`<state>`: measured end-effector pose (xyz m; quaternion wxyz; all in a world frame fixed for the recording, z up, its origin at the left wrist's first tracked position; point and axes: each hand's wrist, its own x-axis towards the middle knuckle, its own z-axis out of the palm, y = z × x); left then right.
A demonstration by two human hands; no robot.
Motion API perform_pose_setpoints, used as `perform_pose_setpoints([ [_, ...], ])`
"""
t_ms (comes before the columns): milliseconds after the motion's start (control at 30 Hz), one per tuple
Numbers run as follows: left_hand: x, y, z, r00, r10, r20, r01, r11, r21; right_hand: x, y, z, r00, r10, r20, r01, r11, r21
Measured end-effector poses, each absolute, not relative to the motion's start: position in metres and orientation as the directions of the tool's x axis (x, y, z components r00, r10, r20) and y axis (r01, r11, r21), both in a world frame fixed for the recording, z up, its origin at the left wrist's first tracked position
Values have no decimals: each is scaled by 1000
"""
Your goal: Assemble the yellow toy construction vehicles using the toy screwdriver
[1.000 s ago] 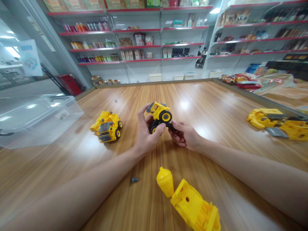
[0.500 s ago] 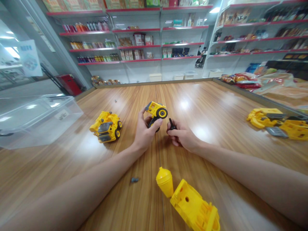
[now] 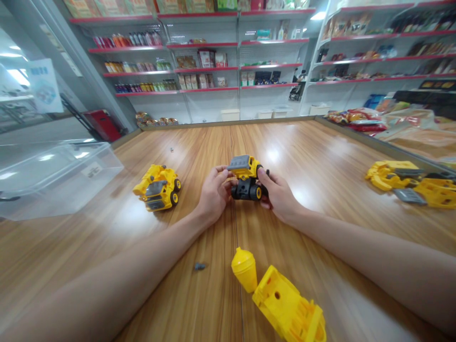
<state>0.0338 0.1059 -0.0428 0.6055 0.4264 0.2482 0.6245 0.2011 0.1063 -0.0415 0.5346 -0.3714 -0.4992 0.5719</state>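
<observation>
Toy truck, yellow with black wheels, gripped between both hands, centre of wooden table. Left hand closed on truck's near side; right hand closed on other side. Second yellow toy vehicle left of hands, clear plastic bin beyond it. Yellow cone piece, yellow dump bed, grey screw on table nearer camera.

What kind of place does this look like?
Probably a shop or showroom: red-edged shelves of packaged goods behind a long wooden table holding yellow toy vehicles.
</observation>
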Motion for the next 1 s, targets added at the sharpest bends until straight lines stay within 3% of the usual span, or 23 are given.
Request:
perform_pose_setpoints([
  [133,33,107,-41,157,973,170,-572,-51,819,203,109,-42,-145,987,71,-279,28,-960],
  [300,37,104,-42,401,912,90,-523,147,839,204,110,-44,-143,987,76,-227,42,-973],
  [433,40,101,-43,409,908,88,-518,151,842,204,110,-46,-141,980,139,-25,136,-990],
  [600,35,104,-41,325,945,29,-549,163,820,214,108,-38,-23,929,370,208,366,-907],
  [667,32,107,-40,276,961,-25,-561,182,808,220,105,-34,-91,904,418,186,428,-884],
  [767,30,110,-38,199,974,-109,-586,207,783,226,99,-27,-359,846,394,115,459,-881],
  [833,30,111,-39,170,977,-130,-594,207,778,227,95,-20,-616,742,263,87,396,-914],
  [900,31,111,-39,159,979,-129,-589,199,783,228,91,-9,-857,513,42,133,300,-945],
  [1000,32,112,-41,173,978,-117,-579,197,791,227,84,9,-956,158,-246,280,251,-927],
])
